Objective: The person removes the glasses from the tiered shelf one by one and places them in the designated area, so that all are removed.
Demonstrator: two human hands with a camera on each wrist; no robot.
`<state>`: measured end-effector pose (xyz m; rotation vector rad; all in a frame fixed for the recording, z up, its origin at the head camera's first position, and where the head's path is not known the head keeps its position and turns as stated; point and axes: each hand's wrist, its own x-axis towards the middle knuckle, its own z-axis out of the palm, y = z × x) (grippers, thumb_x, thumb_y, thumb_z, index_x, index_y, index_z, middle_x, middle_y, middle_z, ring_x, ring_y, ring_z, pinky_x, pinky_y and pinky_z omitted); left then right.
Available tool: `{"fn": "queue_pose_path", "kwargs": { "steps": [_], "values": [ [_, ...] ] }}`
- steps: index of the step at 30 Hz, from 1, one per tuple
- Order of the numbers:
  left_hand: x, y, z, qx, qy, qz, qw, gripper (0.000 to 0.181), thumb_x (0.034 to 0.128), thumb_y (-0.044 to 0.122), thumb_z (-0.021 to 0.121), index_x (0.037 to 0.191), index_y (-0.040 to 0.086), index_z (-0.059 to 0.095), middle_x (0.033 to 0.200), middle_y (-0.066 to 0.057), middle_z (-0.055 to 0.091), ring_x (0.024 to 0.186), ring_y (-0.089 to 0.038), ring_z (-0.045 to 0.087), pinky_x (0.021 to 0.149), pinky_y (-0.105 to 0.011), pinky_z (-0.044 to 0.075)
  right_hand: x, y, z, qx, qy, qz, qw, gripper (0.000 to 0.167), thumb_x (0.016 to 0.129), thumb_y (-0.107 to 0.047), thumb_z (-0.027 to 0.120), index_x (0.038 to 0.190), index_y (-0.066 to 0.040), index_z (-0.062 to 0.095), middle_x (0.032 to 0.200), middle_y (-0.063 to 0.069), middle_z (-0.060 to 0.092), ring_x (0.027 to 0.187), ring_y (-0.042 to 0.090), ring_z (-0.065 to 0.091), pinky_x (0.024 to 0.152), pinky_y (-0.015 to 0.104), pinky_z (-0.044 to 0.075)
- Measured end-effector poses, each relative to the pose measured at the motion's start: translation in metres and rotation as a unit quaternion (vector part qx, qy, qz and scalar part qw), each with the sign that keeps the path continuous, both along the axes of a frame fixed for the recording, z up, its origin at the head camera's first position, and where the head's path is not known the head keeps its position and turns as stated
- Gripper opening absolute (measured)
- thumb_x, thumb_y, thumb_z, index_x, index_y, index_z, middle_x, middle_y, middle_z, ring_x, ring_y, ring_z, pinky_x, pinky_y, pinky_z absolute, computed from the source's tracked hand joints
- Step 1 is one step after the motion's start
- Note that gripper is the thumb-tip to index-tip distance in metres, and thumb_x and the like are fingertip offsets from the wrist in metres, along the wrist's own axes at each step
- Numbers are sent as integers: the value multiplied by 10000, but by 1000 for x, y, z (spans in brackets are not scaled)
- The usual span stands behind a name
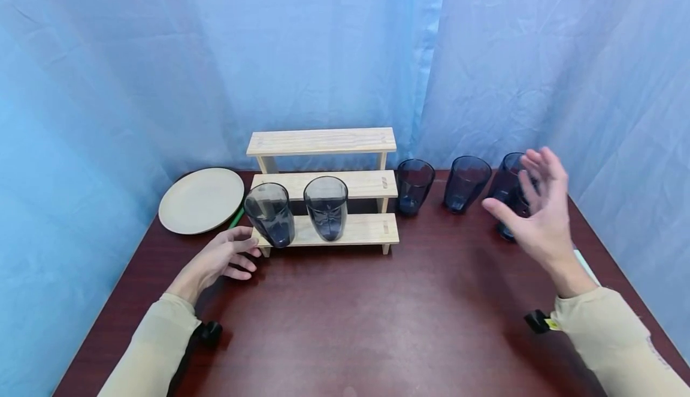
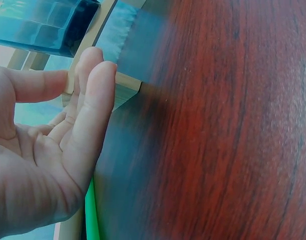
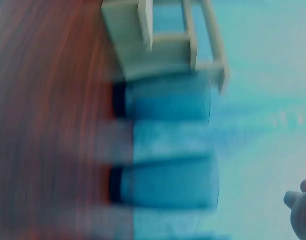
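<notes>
Two see-through dark cups [image 1: 329, 208] stand on the lowest step of the wooden stand [image 1: 323, 139], one near its left end and one near its middle. Right of the stand, more cups [image 1: 466, 184] stand on the dark red-brown counter [image 1: 350, 325]. Three show well, and part of another cup [image 1: 507, 231] peeks out behind the right grip.

I think the step in hand is reaching for a cup to put on the stand. The right grip [image 1: 541, 223] is well to the right of the stand, wide open, with its thumb far from its bent fingers. It holds nothing. If it takes a cup, it has to close softly around the side and not bump the cups close by. The left grip [image 1: 221, 258] is at the front left corner of the stand, loosely open and holding nothing. I can't tell if it touches the wood.

The cups are smoky blue-gray, with wide tops, thinner bottoms and darker bases. They look smooth and shiny, so they may be slippery. The lowest step looks to have room right of its two cups.
</notes>
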<state>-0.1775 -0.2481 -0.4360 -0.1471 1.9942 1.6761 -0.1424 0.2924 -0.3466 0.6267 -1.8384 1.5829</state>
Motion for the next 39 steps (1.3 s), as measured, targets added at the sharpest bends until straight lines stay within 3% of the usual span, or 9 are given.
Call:
{"fn": "queue_pose_path", "kwargs": {
  "steps": [4,11,17,21,25,32,39],
  "values": [
    [0,0,1,6,8,-9,10000,564,1039,287,586,1483,50,333,1051,-145,630,719,-215,678,649,-406,619,-11,-30,-1,112,7,570,9983,1009,773,46,846,1568,-10,227,1553,215,316,1444,359,309,1205,405,258],
    [0,0,1,-30,-5,1,10000,584,1039,292,586,1500,49,322,1078,-161,627,721,-215,678,651,-406,619,-27,-87,-10,403,-512,1128,9915,1174,708,131,865,1608,-122,155,1565,176,317,1451,340,326,1194,458,276],
    [0,1,1,-22,-14,-4,10000,593,1039,290,585,1506,44,316,1066,-150,630,722,-214,678,649,-402,619,-36,-133,-21,883,-850,1746,9770,1234,717,129,861,1626,-160,78,1598,134,299,1476,307,304,1180,499,295],
    [1,1,0,-20,-22,4,10000,597,1039,290,584,1509,44,311,1060,-147,632,722,-212,678,649,-402,619,-38,-159,-26,1157,-1185,1988,9659,1230,750,37,881,1630,-200,55,1616,76,286,1482,261,303,1167,498,323],
    [1,1,-1,-15,-40,15,10000,590,1040,287,584,1505,44,314,1066,-155,633,721,-211,678,647,-399,619,-40,-178,-30,1260,-1624,2020,9576,1212,770,-97,906,1624,-309,73,1614,31,297,1474,194,316,1149,468,362],
    [1,1,0,-35,-27,21,10000,587,1040,281,582,1505,42,316,1056,-150,634,721,-211,679,647,-397,619,-41,-196,-36,1405,-2300,1813,9458,1104,790,-353,895,1602,-378,147,1599,-78,326,1438,148,361,1136,414,380],
    [1,1,1,-42,-6,13,10000,585,1041,285,580,1505,45,318,1055,-141,633,722,-211,679,647,-400,618,-46,-206,-43,1247,-2333,1743,9485,1066,801,-246,897,1608,-266,200,1566,50,402,1405,168,420,1108,429,412]
  ]
}}
